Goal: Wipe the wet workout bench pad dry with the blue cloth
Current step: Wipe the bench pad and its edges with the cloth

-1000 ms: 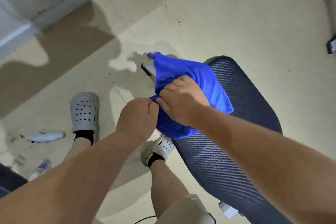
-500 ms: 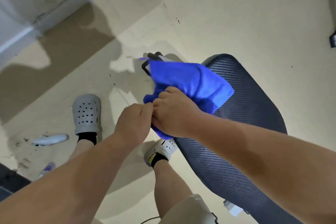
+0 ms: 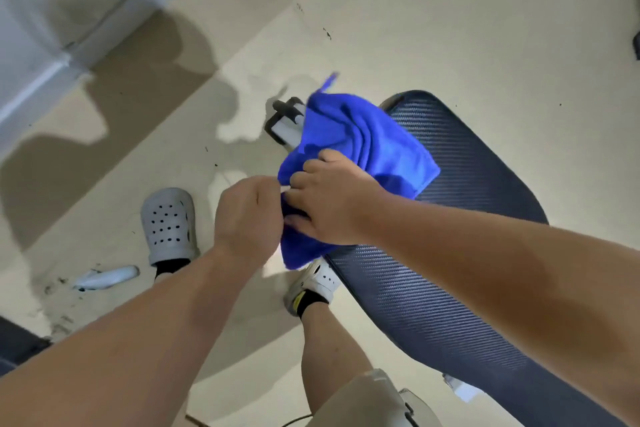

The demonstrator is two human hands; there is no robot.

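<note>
Blue cloth (image 3: 363,149): bunched at the left edge of the bench pad (image 3: 450,253), gripped by both hands.
Right hand (image 3: 329,201) fingers curl into the folds. Left hand (image 3: 247,218) fingers pinch the near edge, seemingly to gather a wiping wad. Cloth bright blue, plush and creased, part overhanging the floor (image 3: 450,28). Pad surface dark, ribbed weave; wetness not discernible.

A: You wear beige shorts (image 3: 363,399). Beyond the shorts are grey clogs dotted with round holes: left clog (image 3: 168,224), right clog (image 3: 317,279).

B: Your left sock (image 3: 171,265) is plain black, while your right sock (image 3: 311,305) carries a yellow patch. Farther beyond the shorts, your forearms (image 3: 138,340), left grip (image 3: 247,215) and right grip (image 3: 329,201) are bare.
</note>
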